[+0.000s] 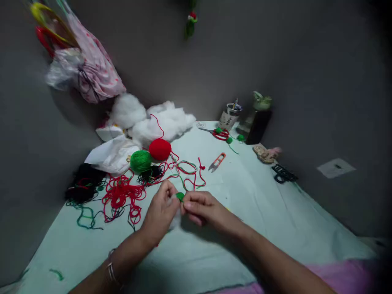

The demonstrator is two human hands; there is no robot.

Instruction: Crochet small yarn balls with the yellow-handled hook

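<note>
My left hand (161,212) and my right hand (203,208) meet over the pale green cloth (260,204), fingers pinched together on a small green crocheted piece (180,196). A tuft of white stuffing shows at my left fingers. Just beyond the hands lie tangled red and green yarn strands (122,196). Behind them sit a green yarn ball (141,161) and a red yarn ball (159,149). An orange thread snipper (217,162) lies to the right of the yarn.
White stuffing (159,120) and plastic bags are piled at the back left, with black yarn (84,183) by the left edge. A cup of tools (229,116), a dark box, scissors with red handles (219,133) and a black clip (283,174) stand at the back right.
</note>
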